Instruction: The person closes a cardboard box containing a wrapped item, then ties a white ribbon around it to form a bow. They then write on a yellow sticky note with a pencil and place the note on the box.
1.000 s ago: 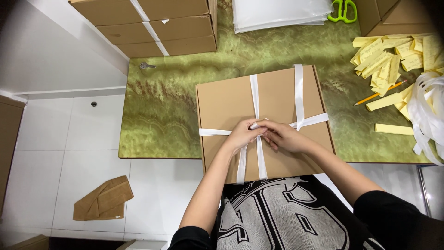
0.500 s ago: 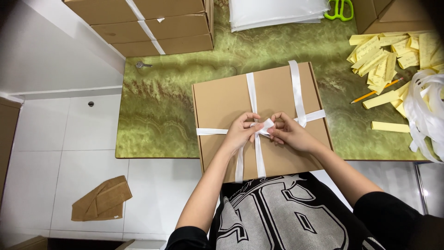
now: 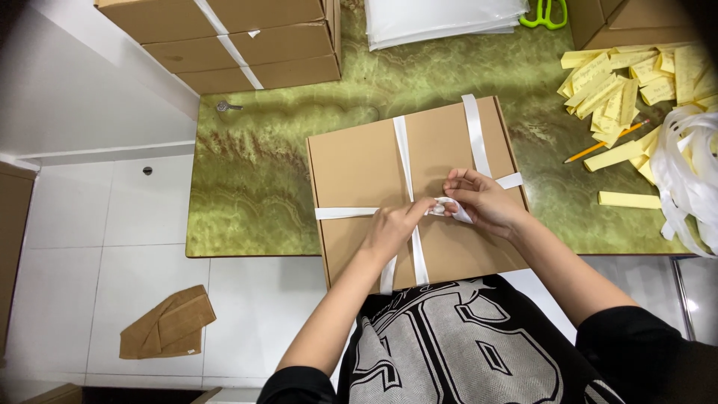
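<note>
While lying flat near the front edge of the green surface [image 3: 254,187], cardboard box [image 3: 411,187] crossed by white ribbon [image 3: 402,153]. Left hand [image 3: 393,228] and right hand [image 3: 482,198] both pinching ribbon at the crossing, keeping it taut for knotting.
</note>
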